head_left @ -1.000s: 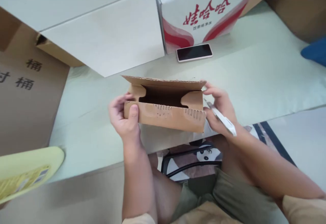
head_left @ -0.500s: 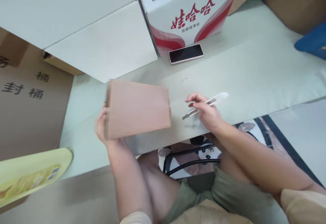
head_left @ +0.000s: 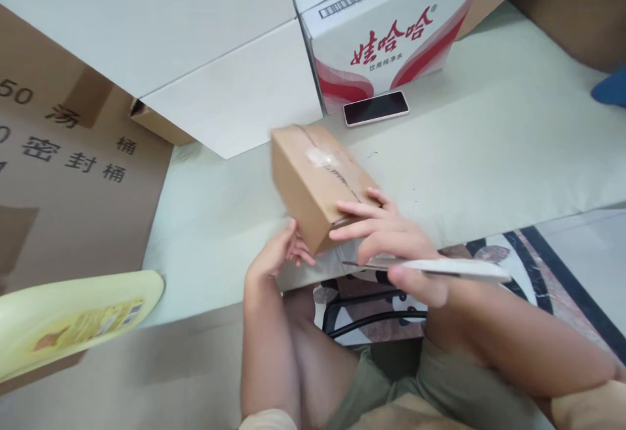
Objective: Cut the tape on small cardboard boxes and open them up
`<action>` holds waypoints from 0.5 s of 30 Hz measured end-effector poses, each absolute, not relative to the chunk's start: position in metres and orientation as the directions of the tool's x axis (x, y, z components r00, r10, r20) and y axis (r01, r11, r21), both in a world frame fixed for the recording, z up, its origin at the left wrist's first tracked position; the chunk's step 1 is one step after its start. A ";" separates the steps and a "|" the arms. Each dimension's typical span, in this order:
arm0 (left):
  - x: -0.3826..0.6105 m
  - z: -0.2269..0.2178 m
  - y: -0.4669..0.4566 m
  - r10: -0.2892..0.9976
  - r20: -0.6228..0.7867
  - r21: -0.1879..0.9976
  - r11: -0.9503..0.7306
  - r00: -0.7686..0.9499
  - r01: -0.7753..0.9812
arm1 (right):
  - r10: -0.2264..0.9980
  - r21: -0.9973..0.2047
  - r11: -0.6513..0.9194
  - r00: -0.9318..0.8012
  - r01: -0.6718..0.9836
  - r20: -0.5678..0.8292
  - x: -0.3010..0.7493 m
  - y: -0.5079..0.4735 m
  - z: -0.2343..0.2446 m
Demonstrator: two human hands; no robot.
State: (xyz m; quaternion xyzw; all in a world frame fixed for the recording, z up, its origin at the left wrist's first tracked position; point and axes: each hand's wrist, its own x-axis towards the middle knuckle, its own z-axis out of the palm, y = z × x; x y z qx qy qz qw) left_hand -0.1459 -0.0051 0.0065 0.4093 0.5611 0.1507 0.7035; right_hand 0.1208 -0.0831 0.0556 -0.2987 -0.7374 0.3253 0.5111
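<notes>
A brown cardboard box sits tilted over the table near its front edge, its taped seam and a shiny clear patch on the upper face. My left hand is at the box's near left corner, thumb tip against its side; the other fingers are apart below the corner, not wrapped round it. In my right hand is a white utility knife, pinched by the thumb, blade pointing left. Stretched fingers of that hand rest on the near right end of the box.
A phone lies before a white and red carton. White boxes stand at the back left beside a large printed carton. A yellow container is at the lower left, a blue object at the right edge.
The box has been turned, so its taped face now shows, and it sits further right. My right hand has come to the box with the knife; my left hand has shifted to its near corner.
</notes>
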 end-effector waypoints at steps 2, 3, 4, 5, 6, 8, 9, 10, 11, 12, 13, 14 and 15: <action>-0.148 0.006 -0.005 0.729 -0.656 0.749 0.594 0.196 0.295 | 0.790 -0.786 0.606 -0.212 0.122 0.576 0.121 -0.085 0.056; -0.149 0.005 -0.003 0.837 -0.544 0.821 0.518 0.055 0.239 | 0.780 -0.769 0.621 -0.216 0.148 0.588 0.119 -0.086 0.054; -0.150 0.005 -0.002 0.926 -0.363 0.911 0.377 -0.108 0.169 | 0.756 -0.738 0.649 -0.258 0.182 0.601 0.115 -0.088 0.053; -0.151 0.005 0.000 0.957 -0.149 0.975 0.183 -0.251 0.122 | 0.725 -0.698 0.683 -0.319 0.218 0.610 0.111 -0.090 0.052; -0.152 0.007 0.001 0.939 0.058 0.994 -0.022 -0.340 0.109 | 0.689 -0.651 0.718 -0.389 0.248 0.611 0.105 -0.094 0.051; -0.152 0.011 0.001 0.862 0.374 0.927 -0.341 -0.343 0.154 | 0.629 -0.578 0.766 -0.511 0.280 0.586 0.092 -0.102 0.050; -0.152 0.014 0.001 0.833 0.473 0.880 -0.432 -0.286 0.196 | 0.604 -0.560 0.782 -0.557 0.275 0.570 0.086 -0.105 0.049; -0.151 0.016 0.000 0.815 0.540 0.836 -0.489 -0.211 0.250 | 0.585 -0.556 0.789 -0.593 0.260 0.553 0.081 -0.108 0.049; -0.149 0.017 0.000 0.807 0.577 0.796 -0.523 -0.122 0.303 | 0.566 -0.565 0.792 -0.626 0.232 0.536 0.077 -0.110 0.049; -0.146 0.018 -0.001 0.806 0.590 0.764 -0.545 -0.035 0.345 | 0.550 -0.586 0.787 -0.647 0.191 0.528 0.074 -0.111 0.049; -0.143 0.017 -0.001 0.809 0.586 0.745 -0.558 0.042 0.366 | 0.543 -0.617 0.775 -0.647 0.138 0.536 0.073 -0.111 0.049; -0.139 0.014 -0.001 0.811 0.576 0.737 -0.568 0.099 0.366 | 0.545 -0.649 0.757 -0.619 0.073 0.566 0.074 -0.111 0.049; -0.136 0.011 -0.001 0.811 0.573 0.739 -0.575 0.122 0.350 | 0.565 -0.680 0.733 -0.562 0.006 0.604 0.076 -0.111 0.050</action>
